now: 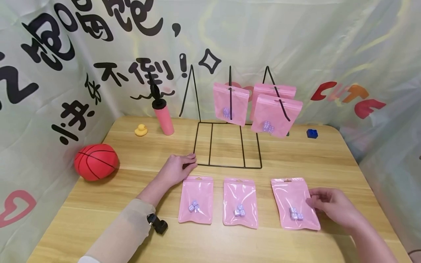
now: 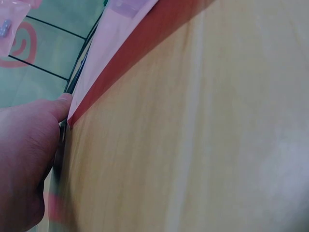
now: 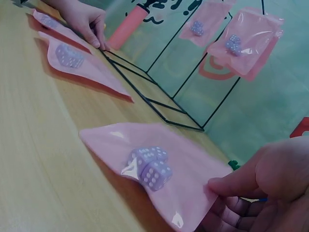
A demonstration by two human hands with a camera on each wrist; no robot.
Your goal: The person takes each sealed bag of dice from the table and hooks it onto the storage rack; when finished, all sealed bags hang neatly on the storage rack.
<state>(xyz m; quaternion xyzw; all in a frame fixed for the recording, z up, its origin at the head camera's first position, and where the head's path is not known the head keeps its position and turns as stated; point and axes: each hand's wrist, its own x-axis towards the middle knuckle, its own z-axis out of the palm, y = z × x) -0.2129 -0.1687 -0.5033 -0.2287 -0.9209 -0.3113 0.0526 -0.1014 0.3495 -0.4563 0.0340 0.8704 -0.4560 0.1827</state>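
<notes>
My left hand [image 1: 175, 167] grips the front left corner of a black wire display rack [image 1: 228, 166], its fingers curled at the frame. Three pink zip bags hang from the rack's prongs: one on the middle prong [image 1: 238, 106] and two on the right prong, the front bag [image 1: 274, 118] overlapping the other. My right hand [image 1: 335, 206] pinches the right edge of a pink zip bag [image 3: 120, 150] with purple dice [image 3: 152, 166] inside. Two similar bags lie flat to its left, a middle bag [image 1: 240, 193] and a left bag [image 1: 196, 191].
A red basketball [image 1: 96, 162] sits at the table's left edge. Behind it stand a yellow rubber duck [image 1: 141, 130] and a pink hand pump [image 1: 163, 120]. A blue toy brick [image 1: 312, 133] lies at the back right. Printed cloth [image 1: 329, 47] hangs behind the table.
</notes>
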